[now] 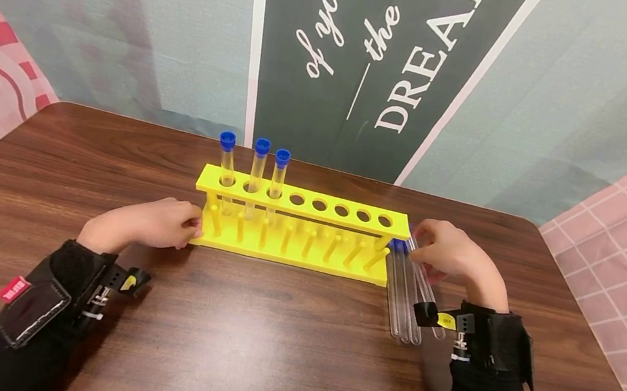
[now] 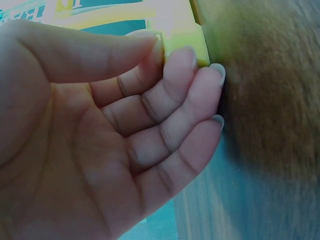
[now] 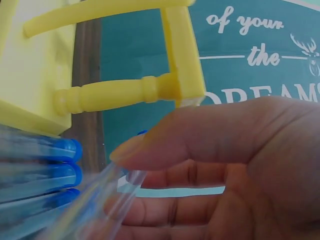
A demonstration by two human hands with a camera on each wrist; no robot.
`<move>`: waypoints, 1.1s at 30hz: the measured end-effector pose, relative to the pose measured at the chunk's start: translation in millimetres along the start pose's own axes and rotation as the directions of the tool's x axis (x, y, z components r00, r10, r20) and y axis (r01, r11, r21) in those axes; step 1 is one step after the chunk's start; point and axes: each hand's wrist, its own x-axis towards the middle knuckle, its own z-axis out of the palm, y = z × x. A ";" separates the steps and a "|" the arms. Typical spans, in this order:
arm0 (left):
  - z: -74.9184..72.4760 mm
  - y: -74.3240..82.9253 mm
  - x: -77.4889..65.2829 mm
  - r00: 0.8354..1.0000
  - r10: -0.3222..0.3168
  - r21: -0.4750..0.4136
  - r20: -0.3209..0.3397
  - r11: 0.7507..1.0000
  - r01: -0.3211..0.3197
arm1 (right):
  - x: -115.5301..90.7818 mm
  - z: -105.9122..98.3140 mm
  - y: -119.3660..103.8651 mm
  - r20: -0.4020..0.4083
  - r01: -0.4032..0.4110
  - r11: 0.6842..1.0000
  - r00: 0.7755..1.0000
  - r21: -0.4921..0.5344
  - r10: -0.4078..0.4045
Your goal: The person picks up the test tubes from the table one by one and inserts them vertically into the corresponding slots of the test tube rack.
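Right hand: grip clamped on tube, beside loose tubes on tabletop. Left hand pinches left end of rack. Step: apparently tube pickup; next likely calls for uprighting over vacant hole.

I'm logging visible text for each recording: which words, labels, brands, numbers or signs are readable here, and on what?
"of your": dark panel behind the table.
"the": same panel.
"DREAMS": same panel, cut off in the head view.
Red tag on the left wrist strap: lettering too small to read.
Left yellow label, right yellow label: nothing legible.
Letters in the left wrist view: too washed out.
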 end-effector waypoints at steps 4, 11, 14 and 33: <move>0.4 -0.5 -0.1 1.000 0.002 0.002 -0.004 1.000 -0.002 | -2.2 -2.7 2.0 0.000 0.025 0.999 1.000 0.021 -0.025; 0.0 -0.4 -0.1 1.000 0.001 0.001 -0.001 1.000 -0.001 | -8.5 -7.0 1.7 0.002 0.069 0.995 0.998 0.076 -0.070; 0.0 -0.4 0.0 1.000 0.002 0.001 -0.001 1.000 -0.002 | -12.4 -8.4 -1.2 -0.005 0.080 0.992 0.997 0.101 -0.080; 0.2 -0.5 0.1 1.000 0.003 0.006 -0.005 1.000 -0.003 | -26.6 -8.8 -13.8 -0.012 0.213 0.951 0.976 0.224 -0.216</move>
